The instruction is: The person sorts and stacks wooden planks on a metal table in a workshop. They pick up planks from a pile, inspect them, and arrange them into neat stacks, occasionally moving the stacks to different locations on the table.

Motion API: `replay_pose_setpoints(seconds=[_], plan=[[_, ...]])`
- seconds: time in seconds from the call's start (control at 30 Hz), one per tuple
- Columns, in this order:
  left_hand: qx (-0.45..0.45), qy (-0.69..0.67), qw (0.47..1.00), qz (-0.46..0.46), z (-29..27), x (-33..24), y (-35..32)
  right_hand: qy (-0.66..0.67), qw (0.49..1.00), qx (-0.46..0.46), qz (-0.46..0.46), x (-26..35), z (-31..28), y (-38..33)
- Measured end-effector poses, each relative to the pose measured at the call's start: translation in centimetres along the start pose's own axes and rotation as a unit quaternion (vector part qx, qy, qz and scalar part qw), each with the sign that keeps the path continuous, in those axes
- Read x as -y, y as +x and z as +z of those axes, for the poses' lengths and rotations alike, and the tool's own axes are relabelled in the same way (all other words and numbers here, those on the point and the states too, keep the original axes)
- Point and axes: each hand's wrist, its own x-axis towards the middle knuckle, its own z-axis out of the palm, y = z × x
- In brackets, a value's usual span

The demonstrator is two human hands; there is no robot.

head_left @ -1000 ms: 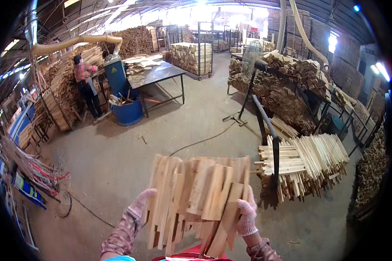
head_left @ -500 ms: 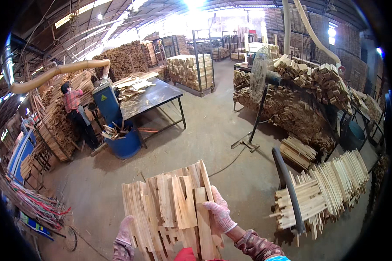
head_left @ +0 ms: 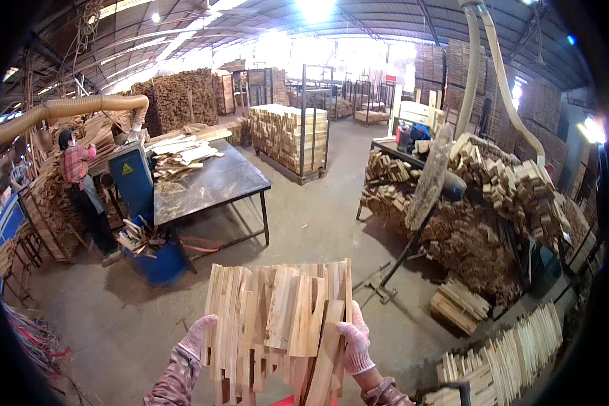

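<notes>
My gloved left hand [head_left: 200, 336] and gloved right hand [head_left: 356, 346] are pressed around a bundle of wooden slats [head_left: 282, 311], one at each side, fingers partly hidden. It's near me, the metal-topped table [head_left: 216, 181] far left. Even inward pressure should keep middle slats from slipping.

Passage [head_left: 318, 230] between table [head_left: 223, 179] and fan [head_left: 430, 177]

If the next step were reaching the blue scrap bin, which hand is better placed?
Probably the left hand; the bin stands on that side. But it and the right hand both hold the wood.
</notes>
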Motion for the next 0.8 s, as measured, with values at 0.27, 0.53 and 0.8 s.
replay_pose_setpoints(seconds=[0.27,0.53,0.8], plan=[[0.043,-0.081,0.996,-0.008,6.1,-7.4,21.7,0.009,0.999,0.031,0.01,2.1,0.1,25.4],[0.009,-0.112,0.994,0.014,8.7,-15.4,39.5,0.021,0.997,0.05,0.061,0.2,0.0,48.9],[0.068,-0.105,0.992,0.007,13.1,-27.0,63.9,-0.04,0.999,0.017,-0.02,-1.5,-1.9,73.7]])
